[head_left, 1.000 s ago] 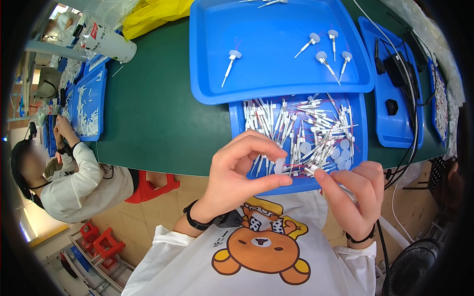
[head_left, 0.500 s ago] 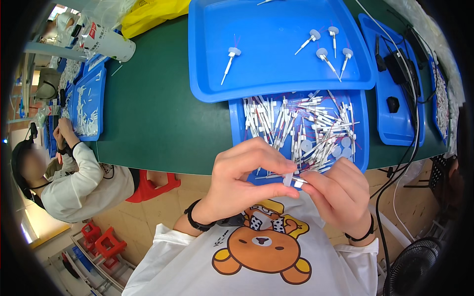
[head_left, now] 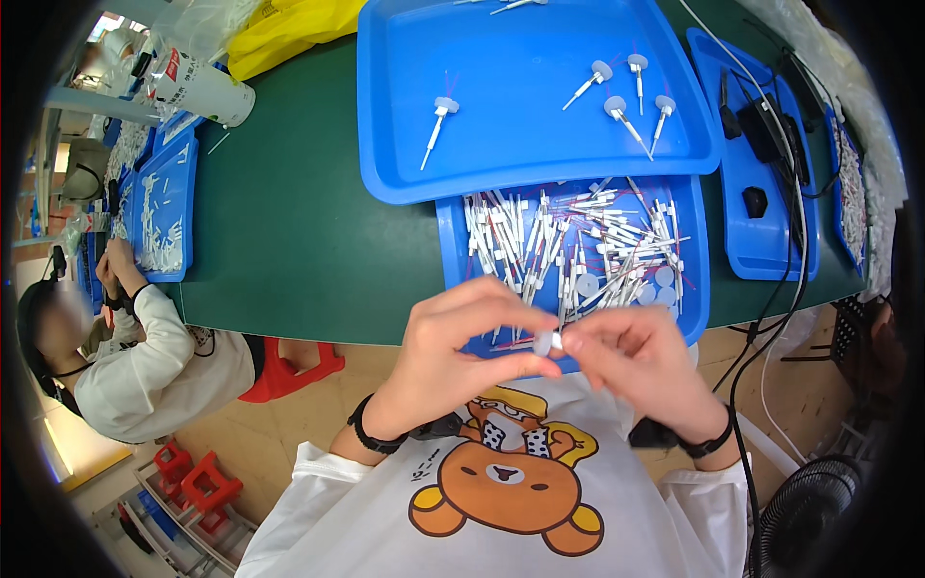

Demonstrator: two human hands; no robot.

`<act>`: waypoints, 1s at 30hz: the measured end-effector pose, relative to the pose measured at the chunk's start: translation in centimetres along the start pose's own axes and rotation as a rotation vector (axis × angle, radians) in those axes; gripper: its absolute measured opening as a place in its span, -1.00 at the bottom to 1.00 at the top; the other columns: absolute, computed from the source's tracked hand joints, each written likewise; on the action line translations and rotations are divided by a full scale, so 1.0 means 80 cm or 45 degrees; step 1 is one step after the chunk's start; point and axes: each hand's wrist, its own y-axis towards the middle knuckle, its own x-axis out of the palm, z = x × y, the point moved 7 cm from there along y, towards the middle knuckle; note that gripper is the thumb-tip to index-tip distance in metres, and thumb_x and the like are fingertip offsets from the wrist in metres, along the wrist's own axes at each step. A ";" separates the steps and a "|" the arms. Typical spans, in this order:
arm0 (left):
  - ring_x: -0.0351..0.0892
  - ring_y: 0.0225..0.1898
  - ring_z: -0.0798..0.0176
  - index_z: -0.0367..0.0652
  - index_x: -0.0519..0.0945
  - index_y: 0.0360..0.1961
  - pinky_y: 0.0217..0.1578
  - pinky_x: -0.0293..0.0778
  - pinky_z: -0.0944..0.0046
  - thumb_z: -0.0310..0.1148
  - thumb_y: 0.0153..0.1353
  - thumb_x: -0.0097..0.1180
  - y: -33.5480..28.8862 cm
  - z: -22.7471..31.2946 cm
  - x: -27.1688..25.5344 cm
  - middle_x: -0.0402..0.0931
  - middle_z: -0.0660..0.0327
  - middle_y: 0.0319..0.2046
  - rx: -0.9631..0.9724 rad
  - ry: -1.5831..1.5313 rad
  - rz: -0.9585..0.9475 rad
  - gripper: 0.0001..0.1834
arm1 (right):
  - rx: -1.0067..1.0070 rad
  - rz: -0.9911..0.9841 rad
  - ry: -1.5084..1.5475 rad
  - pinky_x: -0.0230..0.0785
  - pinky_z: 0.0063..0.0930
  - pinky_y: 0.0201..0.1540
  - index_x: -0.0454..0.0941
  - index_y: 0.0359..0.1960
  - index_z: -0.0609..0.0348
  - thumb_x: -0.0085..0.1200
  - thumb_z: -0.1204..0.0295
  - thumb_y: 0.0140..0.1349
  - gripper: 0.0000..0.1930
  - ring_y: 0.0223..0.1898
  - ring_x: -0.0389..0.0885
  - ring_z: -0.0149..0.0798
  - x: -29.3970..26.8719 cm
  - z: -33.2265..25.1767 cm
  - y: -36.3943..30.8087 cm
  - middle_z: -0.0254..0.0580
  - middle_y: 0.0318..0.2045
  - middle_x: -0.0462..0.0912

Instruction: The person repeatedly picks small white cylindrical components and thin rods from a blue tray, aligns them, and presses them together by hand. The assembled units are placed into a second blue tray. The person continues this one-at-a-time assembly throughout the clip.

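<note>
While I watched from afar through the head camera, the left hand [head_left: 438, 342] held a translucent disc [head_left: 543, 344] between thumb and forefinger, and the right hand [head_left: 650, 361] was pinched on a small white collar [head_left: 556, 340] just against it (whether the two were seated, I couldn't tell). The hands met at the near end of the lower blue tray [head_left: 449, 246]. I judged the step in hand to be mating disc and collar; the next move seemed to call for steady, aligned pressure. White wired sticks [head_left: 501, 231] and loose discs [head_left: 665, 276] lay in that tray; beyond, the upper blue tray [head_left: 511, 116] bore disc-topped sticks [head_left: 436, 133].
</note>
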 end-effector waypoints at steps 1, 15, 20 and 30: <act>0.68 -0.21 0.18 -0.22 0.73 -0.13 -0.22 0.60 0.26 -0.36 -0.11 0.58 0.003 0.002 -0.004 0.66 0.14 -0.18 -0.025 0.082 0.017 -0.54 | -0.027 0.115 -0.075 0.32 -0.65 -0.48 0.70 -0.10 0.34 0.14 0.44 0.42 -0.79 -0.48 0.50 -0.60 -0.014 -0.014 0.004 -0.34 -0.45 0.67; 0.47 -0.08 0.15 -0.13 0.66 -0.18 0.00 0.29 0.12 -0.47 0.10 0.35 -0.003 -0.011 -0.002 0.55 0.29 -0.22 -0.022 0.796 0.037 -0.76 | -0.742 0.424 -1.520 0.45 -0.16 -0.05 0.55 -0.07 0.39 0.19 0.52 0.21 -0.73 -0.17 0.57 0.09 -0.006 -0.081 0.027 0.08 -0.21 0.53; 0.45 -0.06 0.16 -0.14 0.65 -0.21 0.07 0.22 0.05 -0.45 0.10 0.35 -0.005 -0.011 0.011 0.52 0.29 -0.20 -0.036 0.828 -0.023 -0.79 | -0.739 0.309 -1.731 0.50 -0.18 -0.02 0.57 0.04 0.37 0.20 0.48 0.25 -0.66 -0.07 0.61 0.05 0.020 -0.059 0.059 0.00 -0.08 0.57; 0.39 -0.14 0.12 -0.14 0.62 -0.28 0.00 0.21 0.04 -0.42 0.09 0.36 0.000 -0.015 0.022 0.41 0.24 -0.29 -0.047 0.854 0.069 -0.81 | -0.576 0.415 -1.380 0.53 -0.21 -0.10 0.63 -0.16 0.38 0.21 0.57 0.17 -0.79 -0.19 0.62 0.03 -0.002 -0.071 0.054 0.06 -0.29 0.59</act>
